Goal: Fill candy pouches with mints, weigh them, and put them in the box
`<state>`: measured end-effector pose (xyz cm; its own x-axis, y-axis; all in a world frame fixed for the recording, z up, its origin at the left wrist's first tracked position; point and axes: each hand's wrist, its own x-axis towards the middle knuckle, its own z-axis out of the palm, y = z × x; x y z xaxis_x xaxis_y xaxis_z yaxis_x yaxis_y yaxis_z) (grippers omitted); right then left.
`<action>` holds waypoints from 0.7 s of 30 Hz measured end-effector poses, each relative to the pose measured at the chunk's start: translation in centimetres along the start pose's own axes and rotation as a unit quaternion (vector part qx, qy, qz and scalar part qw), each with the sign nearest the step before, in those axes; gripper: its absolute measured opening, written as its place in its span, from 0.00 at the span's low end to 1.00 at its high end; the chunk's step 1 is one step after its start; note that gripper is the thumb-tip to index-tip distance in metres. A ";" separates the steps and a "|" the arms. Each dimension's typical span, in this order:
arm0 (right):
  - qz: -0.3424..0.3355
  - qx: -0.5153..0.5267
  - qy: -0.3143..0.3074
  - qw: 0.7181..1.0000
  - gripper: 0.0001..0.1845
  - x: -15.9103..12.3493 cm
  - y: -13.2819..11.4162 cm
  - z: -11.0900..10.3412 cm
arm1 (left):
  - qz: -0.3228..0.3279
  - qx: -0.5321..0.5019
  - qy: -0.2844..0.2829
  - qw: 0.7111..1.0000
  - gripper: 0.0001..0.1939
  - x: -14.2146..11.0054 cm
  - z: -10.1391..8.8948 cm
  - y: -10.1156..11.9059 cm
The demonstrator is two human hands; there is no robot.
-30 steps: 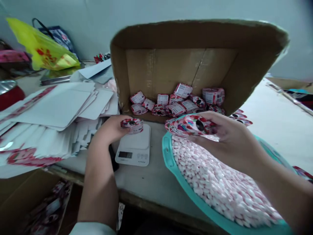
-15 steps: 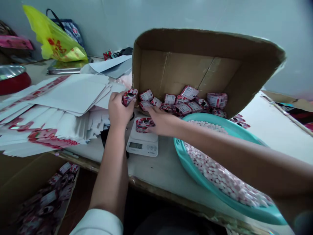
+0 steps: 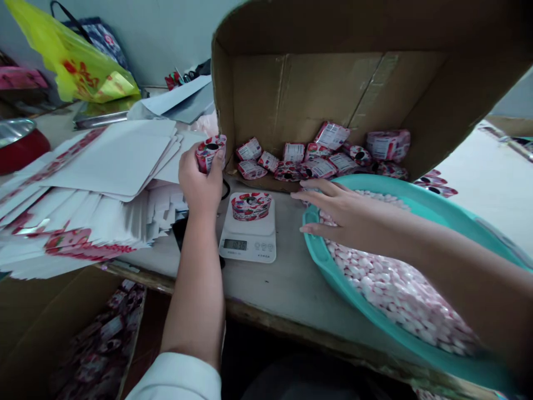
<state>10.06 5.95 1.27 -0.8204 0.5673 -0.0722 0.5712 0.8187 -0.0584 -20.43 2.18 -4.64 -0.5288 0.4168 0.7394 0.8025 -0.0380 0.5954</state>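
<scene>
My left hand (image 3: 200, 176) grips a small strawberry-printed candy box (image 3: 211, 152) with a dark round opening on top, held up left of the scale. A white digital scale (image 3: 250, 239) carries another printed candy box (image 3: 251, 206) on its plate, and its display is lit. My right hand (image 3: 333, 211) is open, fingers stretched out over the left rim of the turquoise basin (image 3: 318, 255), touching no box that I can see. White and pink wrapped pieces (image 3: 383, 278) lie in the basin. Several printed packs (image 3: 320, 166) rest in the tipped cardboard box (image 3: 325, 83) behind.
Stacked flat white cartons (image 3: 108, 161) cover the table's left side. A yellow plastic bag (image 3: 79, 66) and a red bowl (image 3: 20, 147) stand farther back. Below the table edge at left, an open carton (image 3: 37, 322) holds many printed packs. Loose printed pieces (image 3: 437, 183) lie behind the basin.
My right hand has moved off the box on the scale, rightward to the basin's rim. My left hand still holds its box, now tilted differently. The camera view has shifted closer.
</scene>
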 end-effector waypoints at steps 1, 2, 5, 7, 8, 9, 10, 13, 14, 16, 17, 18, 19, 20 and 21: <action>-0.007 0.001 0.010 1.000 0.35 0.1 0.0 -0.1 | 0.003 -0.002 0.009 1.000 0.23 0.0 0.1 -0.2; -0.015 0.004 0.021 1.000 0.34 0.2 -0.1 -0.2 | 0.008 -0.005 0.019 1.000 0.24 0.0 0.2 -0.4; -0.041 0.014 0.061 0.997 0.33 0.9 -0.3 -0.5 | 0.020 -0.022 0.041 0.999 0.24 0.1 0.5 -1.0; -0.057 0.009 0.075 0.995 0.32 1.8 -0.5 -0.9 | 0.020 -0.037 0.040 0.998 0.25 0.2 0.5 -1.2; -0.065 0.005 0.075 0.995 0.33 2.3 -0.7 -1.2 | 0.018 -0.046 0.037 0.998 0.25 0.3 0.5 -1.3; -0.073 0.000 0.072 0.995 0.33 2.8 -0.9 -1.5 | 0.016 -0.053 0.034 0.998 0.26 0.3 0.4 -1.3; -0.079 -0.002 0.068 0.995 0.33 3.4 -1.1 -1.8 | 0.015 -0.059 0.031 0.998 0.26 0.3 0.3 -1.2; -0.082 -0.002 0.054 0.995 0.35 5.2 -1.7 -2.5 | 0.016 -0.068 0.035 0.997 0.26 0.3 -0.1 -0.8; -0.081 0.001 0.041 0.996 0.36 5.8 -2.0 -2.5 | 0.016 -0.072 0.038 0.997 0.26 0.2 -0.2 -0.5; -0.082 0.019 0.001 0.996 0.41 7.3 -2.6 -1.9 | 0.022 -0.082 0.047 0.995 0.26 0.2 -0.4 0.0; -0.088 0.034 -0.022 0.995 0.43 8.1 -3.1 -1.4 | 0.026 -0.089 0.055 0.994 0.26 0.2 -0.6 0.2; -0.092 0.052 -0.043 0.993 0.44 8.8 -3.5 -0.8 | 0.031 -0.095 0.063 0.993 0.26 0.2 -0.7 0.4; -0.092 0.070 -0.059 0.991 0.43 9.6 -4.0 -0.2 | 0.036 -0.098 0.069 0.992 0.26 0.2 -0.8 0.6; -0.087 0.085 -0.069 0.990 0.39 10.3 -4.5 0.2 | 0.039 -0.099 0.076 0.991 0.26 0.1 -0.9 0.7; -0.076 0.096 -0.072 0.990 0.33 10.8 -4.9 0.5 | 0.040 -0.096 0.081 0.991 0.26 0.1 -0.9 0.8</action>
<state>-1.58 8.05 0.28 -0.8929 0.4087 -0.1888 0.4471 0.8539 -0.2664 -20.07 1.36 -3.77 -0.5149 0.2555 0.8183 0.7845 -0.2443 0.5699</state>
